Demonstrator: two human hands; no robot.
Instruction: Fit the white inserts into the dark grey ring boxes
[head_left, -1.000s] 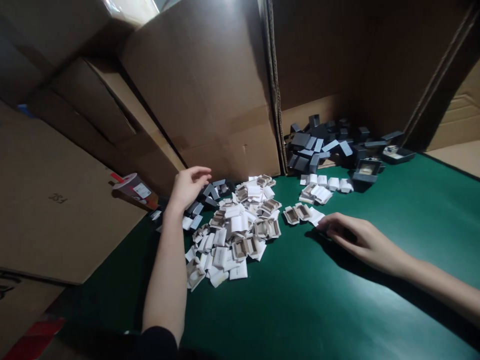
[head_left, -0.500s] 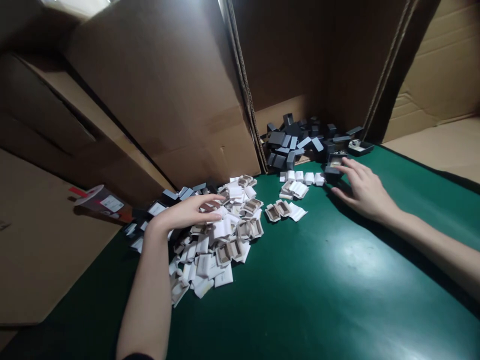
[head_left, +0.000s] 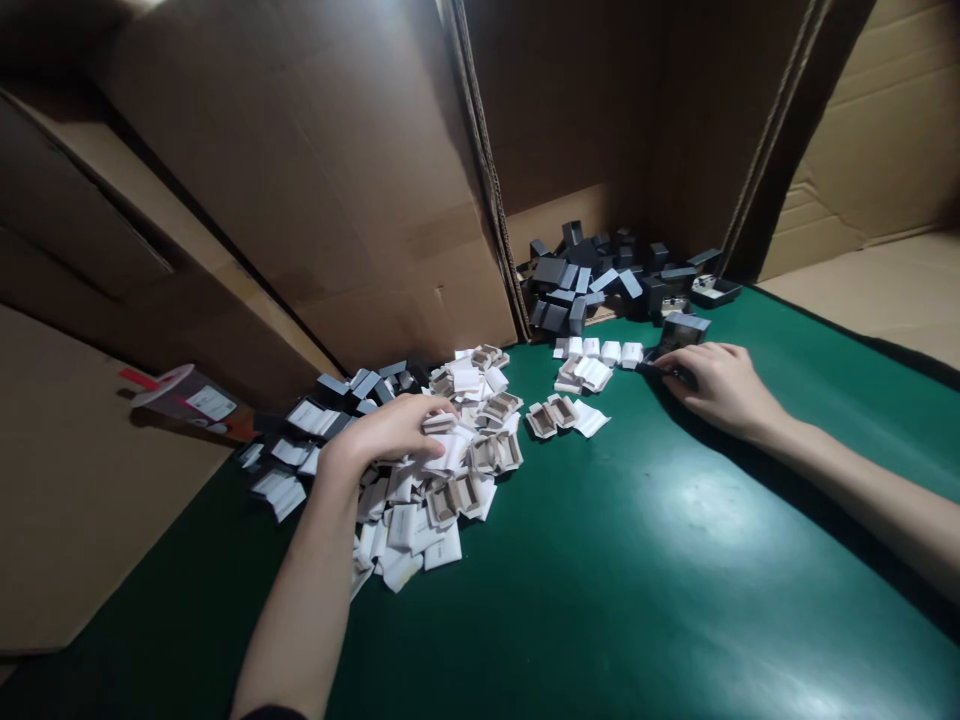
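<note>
White card inserts [head_left: 450, 470] are seen heaped on the green table top [head_left: 637, 580], left of centre, many of them folded and showing a brown inner face. The left hand [head_left: 382, 435] is laid on the far-left part of this heap, knuckles up and fingers curled down onto the top pieces. Whether a piece is actually pinched under the fingers cannot be told.

To the right of the heap, two loose inserts [head_left: 559, 418] are set side by side, and a smaller cluster of white inserts [head_left: 592, 365] lies just beyond them. The right hand [head_left: 720, 385] is stretched out palm down at the far right of that cluster, its fingertips brought up against the near edge of a small dark box [head_left: 679, 328] — touching it, though a firm grasp cannot be confirmed.

Farther back, a pile of dark boxes [head_left: 592, 280] is banked into the corner formed by tall cardboard cartons [head_left: 337, 200], which wall in the far side of the table. Near the left hand, flat dark pieces with white labels [head_left: 315, 420] are scattered along the foot of the cartons — and farther left a red-and-white cup [head_left: 187, 395] is lying on its side.
</note>
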